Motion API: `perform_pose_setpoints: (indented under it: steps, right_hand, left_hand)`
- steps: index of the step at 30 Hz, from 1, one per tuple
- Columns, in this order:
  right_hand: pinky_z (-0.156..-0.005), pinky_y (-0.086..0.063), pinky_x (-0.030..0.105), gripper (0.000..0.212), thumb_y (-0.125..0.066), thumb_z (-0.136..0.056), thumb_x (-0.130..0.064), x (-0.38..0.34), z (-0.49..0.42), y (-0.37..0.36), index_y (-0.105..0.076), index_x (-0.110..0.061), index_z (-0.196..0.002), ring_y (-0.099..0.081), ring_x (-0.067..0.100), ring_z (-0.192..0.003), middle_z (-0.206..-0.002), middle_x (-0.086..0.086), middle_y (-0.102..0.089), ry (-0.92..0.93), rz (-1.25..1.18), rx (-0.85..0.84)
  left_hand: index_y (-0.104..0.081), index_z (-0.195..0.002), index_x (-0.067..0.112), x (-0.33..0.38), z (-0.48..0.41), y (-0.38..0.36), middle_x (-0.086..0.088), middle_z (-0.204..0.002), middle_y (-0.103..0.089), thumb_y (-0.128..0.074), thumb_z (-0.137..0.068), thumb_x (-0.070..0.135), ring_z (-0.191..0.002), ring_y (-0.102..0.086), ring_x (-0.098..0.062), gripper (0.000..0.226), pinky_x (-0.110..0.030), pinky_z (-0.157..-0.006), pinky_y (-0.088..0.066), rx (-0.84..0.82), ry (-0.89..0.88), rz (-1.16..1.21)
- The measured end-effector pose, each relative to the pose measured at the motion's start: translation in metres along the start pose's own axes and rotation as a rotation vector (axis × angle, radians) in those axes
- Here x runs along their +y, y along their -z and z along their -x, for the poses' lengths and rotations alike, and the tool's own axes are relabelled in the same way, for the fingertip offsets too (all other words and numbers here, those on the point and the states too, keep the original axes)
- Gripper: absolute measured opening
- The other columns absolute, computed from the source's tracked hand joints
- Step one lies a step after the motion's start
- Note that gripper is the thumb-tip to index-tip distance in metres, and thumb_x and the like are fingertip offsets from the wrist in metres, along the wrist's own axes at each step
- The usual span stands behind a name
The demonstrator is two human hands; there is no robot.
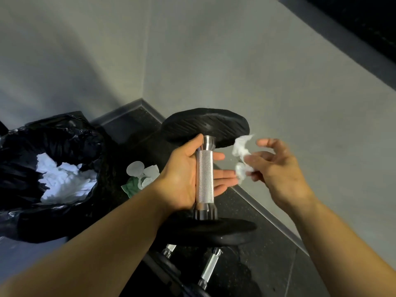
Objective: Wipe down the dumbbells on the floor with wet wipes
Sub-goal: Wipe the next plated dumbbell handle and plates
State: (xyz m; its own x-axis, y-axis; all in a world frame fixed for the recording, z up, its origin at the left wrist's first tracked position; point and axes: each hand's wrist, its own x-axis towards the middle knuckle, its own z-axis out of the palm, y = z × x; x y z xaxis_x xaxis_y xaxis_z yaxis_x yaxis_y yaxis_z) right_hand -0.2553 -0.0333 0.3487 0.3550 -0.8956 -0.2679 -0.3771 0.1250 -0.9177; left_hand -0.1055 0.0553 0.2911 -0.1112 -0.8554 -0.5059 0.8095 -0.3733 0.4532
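a: head view first. what is the left hand (182,179) doing?

b: it lies palm up under the dumbbell (205,125). the knurled metal handle (205,176) rests across the palm, the fingers reach out nearly straight past it, and the thumb runs up along its side toward the far plate. it cradles rather than clenches.

a: and where does the dumbbell sit?

b: in that hand, one black plate beyond the fingertips and the other just by the wrist.

a: the right hand (278,174)?

b: it is just right of the left fingertips, apart from the handle, pinching a crumpled white wet wipe (241,151) between its curled fingertips. the wipe hangs beside the handle without touching it.

a: anything else around?

b: left of the left forearm gapes a black bin bag (32,146) with white used wipes (62,181) inside. between bag and wrist lies a green wipe pack (132,185). below the held plate, between the forearms, a second dumbbell (211,266) lies on the dark floor (246,211).
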Motion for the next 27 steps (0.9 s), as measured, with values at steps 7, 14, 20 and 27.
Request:
perform_pose_setpoints:
  steps: [7, 14, 20, 27]
  right_hand:
    - [-0.049, -0.05, 0.022, 0.022, -0.068, -0.082, 0.004, -0.013, 0.0, -0.024, -0.064, -0.007, -0.101, -0.058, 0.01, -0.051, -0.074, 0.011, -0.065, 0.216, -0.061, 0.144]
    - [-0.06, -0.046, 0.007, 0.037, -0.07, -0.082, -0.008, -0.018, 0.019, -0.055, -0.055, -0.02, -0.113, -0.059, 0.001, -0.063, -0.07, -0.012, -0.06, 0.676, 0.447, 0.221]
    - [-0.055, -0.053, 0.037, 0.008, -0.065, -0.083, -0.012, 0.008, 0.011, -0.053, -0.064, -0.008, -0.09, -0.058, 0.022, -0.066, -0.09, 0.003, -0.057, 0.918, 0.802, 0.014]
    - [-0.068, -0.042, 0.012, 0.011, -0.071, -0.08, -0.007, 0.016, 0.021, -0.048, -0.072, -0.018, -0.078, -0.052, 0.002, -0.08, -0.091, -0.009, -0.05, 0.536, 0.756, -0.446]
  left_hand:
    - [-0.061, -0.12, 0.011, -0.007, -0.004, -0.002, -0.016, -0.104, -0.07, -0.037, -0.089, 0.063, -0.098, -0.068, -0.031, 0.065, -0.045, -0.09, -0.049, 0.007, -0.016, -0.053]
    - [-0.063, -0.123, 0.02, -0.016, -0.014, -0.003, -0.013, -0.129, -0.062, -0.035, -0.092, 0.064, -0.119, -0.058, -0.029, 0.06, -0.048, -0.103, -0.042, 0.146, -0.017, 0.042]
    - [-0.066, -0.113, 0.015, -0.009, -0.007, -0.003, -0.004, -0.093, -0.07, -0.05, -0.088, 0.053, -0.085, -0.065, -0.018, 0.048, -0.033, -0.077, -0.049, 0.119, -0.023, 0.092]
    - [-0.064, -0.088, 0.012, -0.003, -0.008, 0.002, -0.008, -0.067, -0.065, -0.041, -0.095, 0.054, -0.061, -0.064, -0.022, 0.049, -0.031, -0.062, -0.05, 0.233, -0.012, 0.13]
